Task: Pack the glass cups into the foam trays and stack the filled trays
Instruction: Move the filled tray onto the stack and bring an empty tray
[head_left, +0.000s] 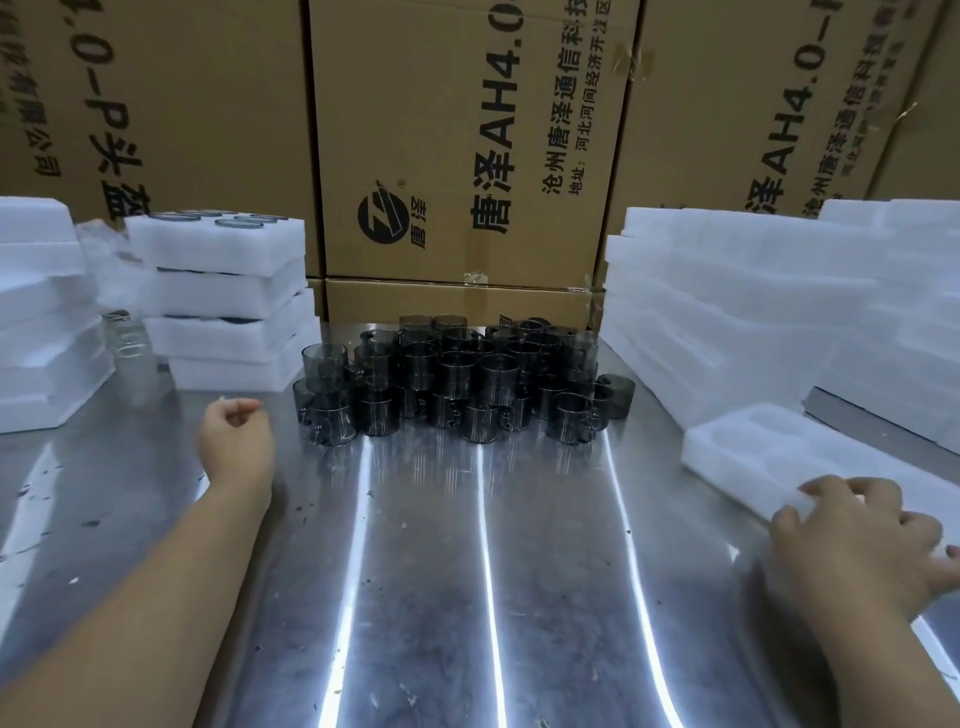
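Observation:
Several dark smoked-glass cups (457, 379) stand clustered, some stacked two high, at the back middle of the steel table (426, 571). A white foam tray (789, 452) with empty hollows lies at the right. My right hand (857, 540) grips its near edge, fingers curled over the foam. My left hand (234, 431) hovers left of the cups, fingers loosely curled, holding nothing. A stack of filled foam trays (223, 291) stands at the back left, with cup rims showing in the top tray.
Tall piles of empty foam trays (753, 312) fill the right side. More foam pieces (41, 312) are piled at the far left, with a clear glass (127, 343) beside them. Big cardboard cartons (467, 156) wall off the back.

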